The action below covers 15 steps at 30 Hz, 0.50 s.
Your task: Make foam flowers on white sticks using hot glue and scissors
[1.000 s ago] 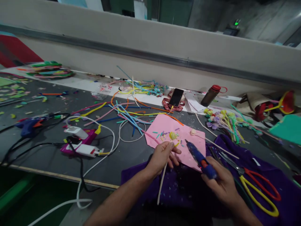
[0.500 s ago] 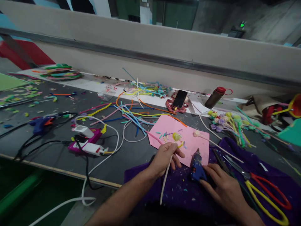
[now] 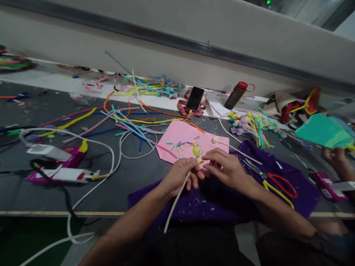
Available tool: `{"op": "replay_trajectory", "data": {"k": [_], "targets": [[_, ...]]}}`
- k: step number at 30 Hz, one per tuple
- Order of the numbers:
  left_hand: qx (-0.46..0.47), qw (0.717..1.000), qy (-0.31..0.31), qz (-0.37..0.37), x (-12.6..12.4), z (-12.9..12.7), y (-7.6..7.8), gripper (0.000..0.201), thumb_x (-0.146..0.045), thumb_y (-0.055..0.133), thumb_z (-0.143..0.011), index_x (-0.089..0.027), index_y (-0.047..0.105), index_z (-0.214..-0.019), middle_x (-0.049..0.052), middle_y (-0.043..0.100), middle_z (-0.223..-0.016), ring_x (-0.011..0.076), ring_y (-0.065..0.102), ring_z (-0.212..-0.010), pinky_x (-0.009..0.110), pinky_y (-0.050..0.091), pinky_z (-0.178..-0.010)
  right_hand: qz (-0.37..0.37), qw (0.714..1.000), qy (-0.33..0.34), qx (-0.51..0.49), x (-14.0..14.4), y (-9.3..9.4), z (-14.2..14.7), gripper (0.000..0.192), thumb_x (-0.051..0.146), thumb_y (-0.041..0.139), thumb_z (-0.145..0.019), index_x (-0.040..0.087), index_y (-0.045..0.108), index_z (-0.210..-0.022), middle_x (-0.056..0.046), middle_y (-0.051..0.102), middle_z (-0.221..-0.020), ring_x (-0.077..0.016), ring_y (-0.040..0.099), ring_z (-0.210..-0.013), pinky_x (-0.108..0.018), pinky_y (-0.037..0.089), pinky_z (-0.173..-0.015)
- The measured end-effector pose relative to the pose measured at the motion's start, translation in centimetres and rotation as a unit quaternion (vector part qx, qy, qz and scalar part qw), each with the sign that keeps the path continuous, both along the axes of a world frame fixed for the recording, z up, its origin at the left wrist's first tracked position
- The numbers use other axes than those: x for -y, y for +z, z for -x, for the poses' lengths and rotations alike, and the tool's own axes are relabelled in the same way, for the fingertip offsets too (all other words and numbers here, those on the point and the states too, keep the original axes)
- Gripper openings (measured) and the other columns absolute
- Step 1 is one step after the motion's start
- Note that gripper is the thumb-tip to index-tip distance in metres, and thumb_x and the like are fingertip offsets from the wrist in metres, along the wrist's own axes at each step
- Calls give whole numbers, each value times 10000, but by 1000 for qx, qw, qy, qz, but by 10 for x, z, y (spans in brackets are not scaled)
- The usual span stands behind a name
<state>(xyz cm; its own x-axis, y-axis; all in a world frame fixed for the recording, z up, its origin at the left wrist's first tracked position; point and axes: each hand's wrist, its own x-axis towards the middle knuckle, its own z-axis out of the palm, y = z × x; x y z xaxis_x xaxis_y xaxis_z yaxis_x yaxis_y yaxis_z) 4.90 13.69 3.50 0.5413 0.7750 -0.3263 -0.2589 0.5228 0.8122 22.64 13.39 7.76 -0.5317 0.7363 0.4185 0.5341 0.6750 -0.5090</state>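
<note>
My left hand [image 3: 181,175] pinches a white pipe cleaner stem [image 3: 174,207], whose lower end slants down toward me. Just past the fingertips shows a yellow flower-like piece [image 3: 197,151]; whether it is joined to the stem I cannot tell. A short yellow strip [image 3: 200,162] sticks out at the left fingertips. My right hand [image 3: 226,168] is close by, thumb and forefinger apart near the strip's end. Beneath both hands lie a pink sheet [image 3: 172,133] with small coloured snippets and a purple cloth [image 3: 180,207]. The glue gun is out of sight, apparently behind my right hand.
Red-and-yellow-handled scissors [image 3: 266,175] lie to the right. A finished-looking white stem [image 3: 241,149] crosses the pink sheet's edge. Loose pipe cleaners [image 3: 135,123], a power strip [image 3: 59,166], a phone [image 3: 195,99] and a bottle [image 3: 235,95] surround the work. Another person's hand [image 3: 337,157] holds green sheets.
My right hand has left the glue gun and come up beside my left fingertips. My left hand still holds the white stem. The view has swung to the right.
</note>
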Motion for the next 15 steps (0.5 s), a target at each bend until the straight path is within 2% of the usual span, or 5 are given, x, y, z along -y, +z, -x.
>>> {"op": "replay_trajectory", "data": {"k": [4, 9, 12, 15], "targets": [[14, 1000, -19, 20, -2, 3, 3, 330, -424, 514, -783, -116, 548, -667, 45, 647, -596, 69, 515, -322, 130, 317, -262, 7, 999, 35, 4, -7, -5, 4, 137, 196, 493, -859, 182, 593, -952, -61, 608, -851, -136, 584, -785, -258, 468, -673], [19, 999, -22, 24, -2, 3, 3, 311, -411, 535, -767, -124, 534, -649, 35, 641, -568, 74, 514, -312, 130, 303, -254, 43, 998, 41, -21, -5, -3, 5, 112, 224, 532, -838, 168, 592, -914, -48, 598, -794, -127, 564, -730, -245, 453, -637], [2, 1000, -22, 19, -2, 3, 0, 314, -416, 514, -775, -126, 531, -660, 38, 640, -565, 76, 515, -314, 130, 296, -255, 52, 998, 45, 0, -6, -1, 3, 99, 220, 529, -832, 163, 595, -879, -49, 596, -780, -121, 545, -684, -241, 438, -606], [-27, 998, -49, 9, -2, 3, -1, 317, -421, 497, -777, -123, 545, -680, 35, 630, -529, 69, 485, -285, 128, 268, -246, 80, 996, 41, 2, -11, 3, -5, 89, 189, 510, -829, 164, 596, -829, -38, 599, -760, -112, 538, -652, -233, 430, -585]]}}
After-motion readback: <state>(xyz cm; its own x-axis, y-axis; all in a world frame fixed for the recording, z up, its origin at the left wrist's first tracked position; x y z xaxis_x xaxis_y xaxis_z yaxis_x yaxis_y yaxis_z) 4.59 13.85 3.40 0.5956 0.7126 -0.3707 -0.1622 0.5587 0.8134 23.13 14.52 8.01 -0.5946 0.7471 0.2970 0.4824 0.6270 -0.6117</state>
